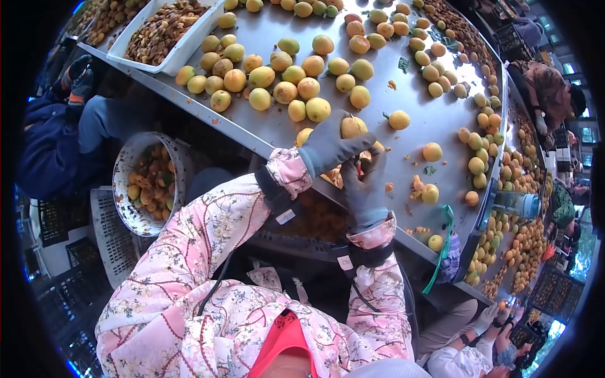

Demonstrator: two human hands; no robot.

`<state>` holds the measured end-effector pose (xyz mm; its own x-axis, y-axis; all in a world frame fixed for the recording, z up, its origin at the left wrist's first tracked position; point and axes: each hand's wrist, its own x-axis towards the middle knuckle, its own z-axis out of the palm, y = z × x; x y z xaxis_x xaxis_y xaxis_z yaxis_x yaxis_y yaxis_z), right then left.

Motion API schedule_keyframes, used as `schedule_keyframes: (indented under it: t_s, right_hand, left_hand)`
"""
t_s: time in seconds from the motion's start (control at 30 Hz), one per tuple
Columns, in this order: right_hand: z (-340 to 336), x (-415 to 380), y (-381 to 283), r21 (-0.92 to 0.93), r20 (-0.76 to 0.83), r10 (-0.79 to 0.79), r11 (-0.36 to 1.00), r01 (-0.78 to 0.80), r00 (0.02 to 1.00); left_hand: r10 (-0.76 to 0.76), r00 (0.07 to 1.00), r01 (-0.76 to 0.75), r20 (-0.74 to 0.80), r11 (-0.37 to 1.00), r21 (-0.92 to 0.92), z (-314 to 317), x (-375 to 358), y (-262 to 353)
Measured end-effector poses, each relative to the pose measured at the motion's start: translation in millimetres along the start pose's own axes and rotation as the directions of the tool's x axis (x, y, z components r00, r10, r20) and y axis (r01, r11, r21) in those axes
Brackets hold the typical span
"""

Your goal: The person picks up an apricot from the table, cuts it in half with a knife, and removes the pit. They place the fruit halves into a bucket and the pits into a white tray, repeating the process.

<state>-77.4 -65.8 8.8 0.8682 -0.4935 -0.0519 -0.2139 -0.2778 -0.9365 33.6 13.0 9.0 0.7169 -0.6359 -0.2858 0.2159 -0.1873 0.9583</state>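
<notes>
My left hand (329, 146), in a dark grey glove with a pink floral sleeve, is closed around a yellow apricot (350, 127) at the near edge of the metal table (416, 107). My right hand (364, 186), also gloved, is curled just below it, its fingers touching the same fruit area; whether it holds a small tool I cannot tell. Split apricot halves (333, 178) show between the two hands. Loose whole apricots (287, 91) lie in a cluster just beyond my left hand.
A white tray of pits (165, 28) sits at the far left of the table. A round bucket of scraps (150, 183) stands below the table edge. Other people (548, 94) work at the right; a seated person in blue (50, 138) is left.
</notes>
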Motion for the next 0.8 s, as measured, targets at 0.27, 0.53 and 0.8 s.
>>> schedule_keyframes:
  t_s: [0.27, 0.53, 0.8]
  right_hand:
    - [-23, 5, -4, 0.106, 0.187, -0.286, 0.957, 0.271, 0.94]
    - [-16, -2, -34, 0.088, 0.068, -0.269, 0.961, 0.263, 0.961]
    - [-16, -4, -29, 0.355, 0.165, -0.008, 0.933, -0.051, 0.986]
  left_hand:
    - [0.079, 0.99, -0.07, 0.12, 0.995, -0.072, 14, -23, 2]
    - [0.206, 0.978, -0.206, 0.043, 0.978, 0.014, 13, -23, 0]
    - [0.035, 0.982, -0.033, 0.187, 0.999, -0.014, 7, -24, -2]
